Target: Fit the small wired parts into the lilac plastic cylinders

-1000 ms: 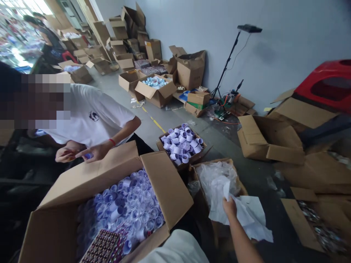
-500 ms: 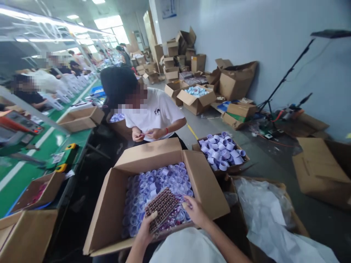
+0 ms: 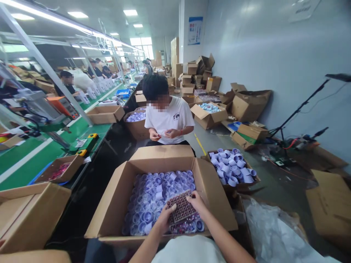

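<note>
A flat rectangular tray of small dark-red round parts [image 3: 179, 209] is tilted over the open carton. My left hand [image 3: 166, 217] is closed on its left edge, with the thumb on top. At the tray's upper right corner, my right hand [image 3: 196, 203] is closed, thumb over the surface; its other fingers are partly hidden. Beneath lies the large cardboard box [image 3: 109, 208], filled with rows of pale purple and clear plastic cups [image 3: 149, 190]. Loose pink and purple bits [image 3: 182, 228] lie below the tray, over the cups near the box's front side.
Across the box sits a co-worker [image 3: 171, 118], both hands together near the chest. A box of purple rings [image 3: 233, 166] stands right, near a carton with plastic sheeting [image 3: 271, 226]. The green conveyor table [image 3: 98, 135] runs along the left. Cartons [image 3: 246, 106] line the wall.
My right hand has moved from beside the tray onto its upper right corner. The tray sits flatter and farther right in view. The camera view has turned left and upward.
</note>
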Motion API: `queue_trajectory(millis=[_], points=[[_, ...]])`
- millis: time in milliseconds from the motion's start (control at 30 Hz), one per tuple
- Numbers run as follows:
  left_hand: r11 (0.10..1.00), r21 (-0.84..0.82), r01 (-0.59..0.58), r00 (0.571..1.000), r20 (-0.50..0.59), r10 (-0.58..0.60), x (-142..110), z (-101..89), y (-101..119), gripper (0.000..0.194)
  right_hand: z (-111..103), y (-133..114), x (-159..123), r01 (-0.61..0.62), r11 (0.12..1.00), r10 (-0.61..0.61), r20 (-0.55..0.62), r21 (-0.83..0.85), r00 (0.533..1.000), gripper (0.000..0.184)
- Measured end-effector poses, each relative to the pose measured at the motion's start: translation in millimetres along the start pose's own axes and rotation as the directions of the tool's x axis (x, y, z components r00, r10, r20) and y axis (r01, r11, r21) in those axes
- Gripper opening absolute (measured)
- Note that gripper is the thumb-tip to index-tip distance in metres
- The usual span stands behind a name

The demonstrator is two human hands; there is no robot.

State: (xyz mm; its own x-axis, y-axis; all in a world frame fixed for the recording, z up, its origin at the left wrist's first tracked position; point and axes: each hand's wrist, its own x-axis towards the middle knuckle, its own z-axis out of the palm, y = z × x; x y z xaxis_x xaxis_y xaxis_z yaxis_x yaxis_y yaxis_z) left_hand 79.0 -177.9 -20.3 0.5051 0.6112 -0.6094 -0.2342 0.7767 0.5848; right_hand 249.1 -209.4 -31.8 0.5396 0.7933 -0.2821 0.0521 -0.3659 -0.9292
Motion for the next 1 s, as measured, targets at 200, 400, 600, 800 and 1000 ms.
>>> queue_trajectory(millis=[200,400,600,800,1000], points=[[0.984,0.17,0.051,0.987,-0.162,-0.023,29.7,5.2,17.5,0.054,-8.9,-17.3,23.1,0.01,0.999,-0.004,-0.12,0.053,0.993,0.019],[0.973,0.206,0.102,0.904,-0.428,-0.004,17.4,-31.0,6.2,0.045,-20.2,-12.0,7.6,-0.012,0.987,0.033,-0.128,0.163,0.991,0.027],[0.991,-0.015,0.134,0.988,-0.071,-0.134,-2.0,-22.1,0.1,0.042,-1.9,-19.5,-12.6,-0.04,0.936,0.037,0.017,0.349,0.999,0.043],[0.969,-0.232,-0.083,0.993,0.064,0.101,-12.2,0.9,21.1,0.039,15.3,-37.0,-32.1,-0.249,0.785,0.134,0.237,0.567,0.962,0.051],[0.941,-0.11,-0.321,0.93,-0.222,0.292,-27.2,-0.7,51.1,0.041,-1.0,-49.3,-33.3,-0.34,0.927,0.265,0.362,0.159,0.893,0.047]])
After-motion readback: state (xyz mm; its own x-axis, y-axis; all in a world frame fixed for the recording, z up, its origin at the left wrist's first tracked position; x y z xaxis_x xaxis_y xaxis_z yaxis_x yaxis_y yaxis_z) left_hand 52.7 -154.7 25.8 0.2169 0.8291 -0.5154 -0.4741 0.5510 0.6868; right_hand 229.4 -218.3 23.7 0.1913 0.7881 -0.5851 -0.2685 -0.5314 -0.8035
